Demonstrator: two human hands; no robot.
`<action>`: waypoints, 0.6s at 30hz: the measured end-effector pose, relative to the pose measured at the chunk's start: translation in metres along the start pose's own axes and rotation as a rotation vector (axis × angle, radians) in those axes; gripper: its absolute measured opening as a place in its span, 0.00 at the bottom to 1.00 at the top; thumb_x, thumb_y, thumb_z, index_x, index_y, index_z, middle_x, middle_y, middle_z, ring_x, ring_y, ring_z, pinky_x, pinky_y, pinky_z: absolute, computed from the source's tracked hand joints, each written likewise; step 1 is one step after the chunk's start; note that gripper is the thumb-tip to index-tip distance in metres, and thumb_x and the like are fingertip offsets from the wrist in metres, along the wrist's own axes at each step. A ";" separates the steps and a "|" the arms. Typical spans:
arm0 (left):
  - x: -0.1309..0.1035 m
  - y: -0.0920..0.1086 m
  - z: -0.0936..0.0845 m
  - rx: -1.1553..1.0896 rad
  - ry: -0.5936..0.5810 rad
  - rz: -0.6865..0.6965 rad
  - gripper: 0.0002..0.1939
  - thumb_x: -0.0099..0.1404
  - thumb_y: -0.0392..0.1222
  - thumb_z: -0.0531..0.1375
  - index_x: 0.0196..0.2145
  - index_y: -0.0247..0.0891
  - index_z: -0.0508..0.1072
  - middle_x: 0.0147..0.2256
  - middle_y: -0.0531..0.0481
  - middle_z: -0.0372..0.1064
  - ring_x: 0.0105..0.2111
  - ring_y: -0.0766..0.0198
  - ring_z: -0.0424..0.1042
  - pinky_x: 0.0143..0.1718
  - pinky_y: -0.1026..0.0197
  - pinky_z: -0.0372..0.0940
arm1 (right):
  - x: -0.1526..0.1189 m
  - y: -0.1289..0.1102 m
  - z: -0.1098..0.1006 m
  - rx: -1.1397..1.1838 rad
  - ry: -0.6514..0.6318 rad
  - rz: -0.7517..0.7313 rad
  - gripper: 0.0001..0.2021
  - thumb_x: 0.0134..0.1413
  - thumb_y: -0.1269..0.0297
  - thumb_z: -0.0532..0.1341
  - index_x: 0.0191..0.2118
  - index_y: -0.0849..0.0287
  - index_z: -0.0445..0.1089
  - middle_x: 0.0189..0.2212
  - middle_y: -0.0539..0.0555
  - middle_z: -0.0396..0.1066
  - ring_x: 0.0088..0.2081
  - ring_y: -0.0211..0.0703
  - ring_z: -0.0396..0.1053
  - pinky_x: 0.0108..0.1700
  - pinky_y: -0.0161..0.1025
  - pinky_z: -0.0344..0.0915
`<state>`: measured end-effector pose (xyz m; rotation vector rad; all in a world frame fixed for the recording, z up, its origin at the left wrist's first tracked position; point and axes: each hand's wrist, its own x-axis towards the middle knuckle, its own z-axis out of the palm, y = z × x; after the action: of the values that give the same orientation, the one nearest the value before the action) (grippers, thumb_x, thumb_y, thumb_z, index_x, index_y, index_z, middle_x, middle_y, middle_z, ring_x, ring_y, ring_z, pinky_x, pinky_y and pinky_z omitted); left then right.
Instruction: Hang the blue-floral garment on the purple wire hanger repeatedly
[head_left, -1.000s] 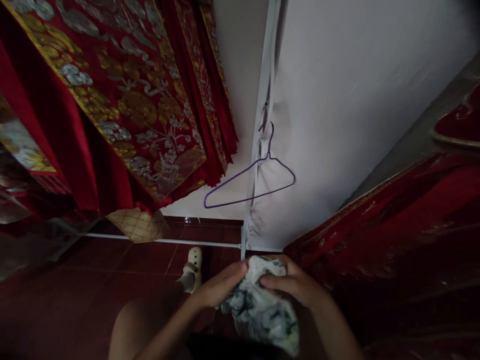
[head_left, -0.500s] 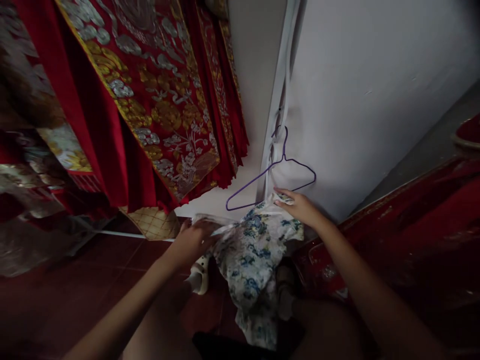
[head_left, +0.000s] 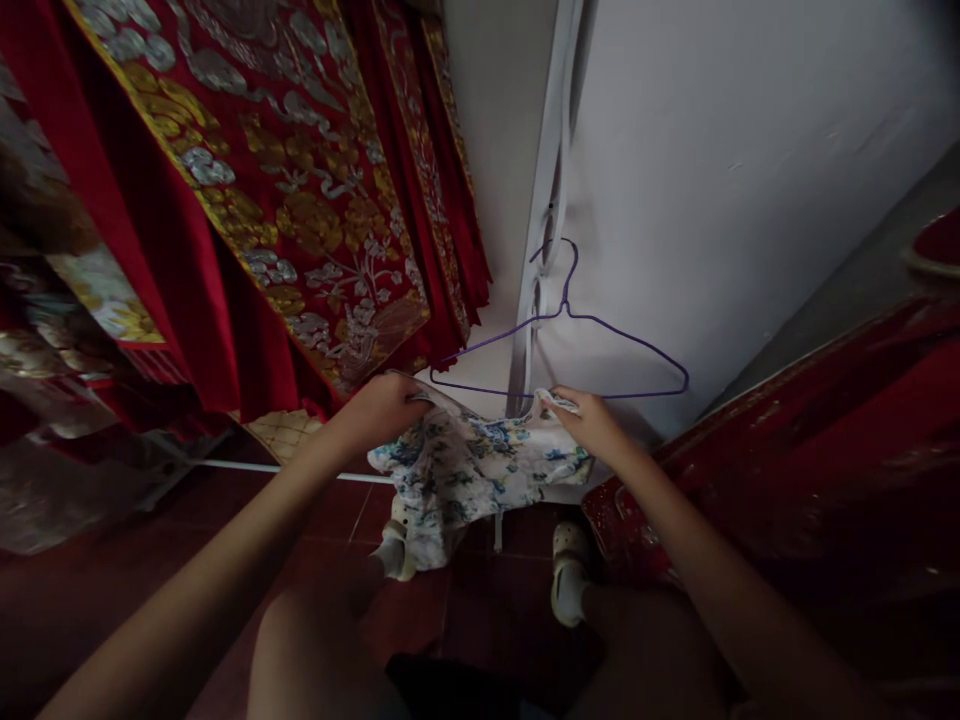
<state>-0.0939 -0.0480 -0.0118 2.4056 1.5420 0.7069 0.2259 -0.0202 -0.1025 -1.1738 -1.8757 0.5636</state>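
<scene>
A white garment with a blue floral print [head_left: 487,465] is stretched between my hands, its lower part hanging toward the floor. My left hand [head_left: 394,400] pinches one upper corner of it. The opposite upper edge is gripped by the fingers of my right hand [head_left: 581,415]. Just above the cloth, a purple clothes hanger [head_left: 570,312] hangs by its hook from a white strap or cord along the wall. Its bottom bar runs close to the garment's upper edge; I cannot tell whether they touch.
Red embroidered cloth with gold and silver patterns [head_left: 315,215] hangs at the left. A white wall [head_left: 697,180] rises behind the hanger. At the right stands a red surface [head_left: 840,440]. My feet in pale clogs [head_left: 566,580] rest on red floor tiles [head_left: 337,510], near a white rail [head_left: 247,466].
My left hand has moved up and now holds the garment's corner, spreading its upper edge. The garment's lower end has risen, uncovering the floor. The hanger has turned to face me more squarely.
</scene>
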 end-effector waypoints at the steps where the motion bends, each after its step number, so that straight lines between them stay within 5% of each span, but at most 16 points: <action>1: 0.004 -0.003 0.005 0.003 -0.006 0.009 0.09 0.54 0.37 0.60 0.18 0.40 0.72 0.20 0.50 0.69 0.21 0.62 0.65 0.27 0.62 0.56 | -0.002 0.000 -0.001 0.007 -0.012 -0.007 0.11 0.58 0.60 0.58 0.36 0.54 0.77 0.33 0.52 0.78 0.35 0.47 0.73 0.38 0.37 0.65; 5: 0.017 0.002 0.013 0.059 0.101 0.038 0.08 0.55 0.39 0.59 0.19 0.40 0.71 0.21 0.49 0.68 0.23 0.61 0.65 0.28 0.62 0.58 | -0.010 -0.004 -0.002 0.008 -0.039 -0.013 0.11 0.58 0.59 0.58 0.36 0.57 0.76 0.29 0.51 0.76 0.32 0.45 0.71 0.35 0.36 0.63; 10: 0.032 0.042 0.011 0.076 0.252 0.225 0.04 0.54 0.39 0.61 0.23 0.39 0.70 0.30 0.46 0.70 0.35 0.55 0.69 0.39 0.58 0.61 | -0.014 -0.018 0.013 0.076 -0.048 -0.015 0.10 0.57 0.60 0.58 0.35 0.57 0.77 0.28 0.50 0.76 0.32 0.44 0.70 0.35 0.35 0.64; 14: 0.050 0.055 0.017 0.104 0.343 0.164 0.12 0.58 0.46 0.63 0.23 0.40 0.66 0.24 0.50 0.63 0.26 0.60 0.63 0.31 0.61 0.55 | -0.023 -0.030 0.024 0.128 0.054 -0.006 0.09 0.57 0.63 0.59 0.39 0.56 0.76 0.33 0.52 0.78 0.36 0.46 0.73 0.40 0.37 0.66; 16: 0.056 0.048 0.020 0.079 0.380 0.141 0.14 0.60 0.50 0.63 0.25 0.40 0.65 0.22 0.52 0.60 0.23 0.63 0.60 0.28 0.61 0.51 | -0.031 -0.032 0.019 0.087 0.142 0.042 0.14 0.55 0.62 0.62 0.48 0.53 0.74 0.38 0.53 0.78 0.39 0.48 0.74 0.42 0.39 0.66; 18: 0.059 0.038 0.020 0.034 0.408 0.155 0.13 0.60 0.50 0.63 0.28 0.40 0.66 0.23 0.53 0.60 0.23 0.63 0.59 0.28 0.62 0.50 | -0.040 -0.028 0.007 0.080 0.266 0.092 0.30 0.49 0.59 0.68 0.59 0.53 0.65 0.39 0.54 0.76 0.38 0.48 0.73 0.40 0.40 0.67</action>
<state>-0.0335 -0.0095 0.0027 2.5401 1.5179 1.2796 0.2143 -0.0682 -0.1032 -1.2228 -1.5672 0.5010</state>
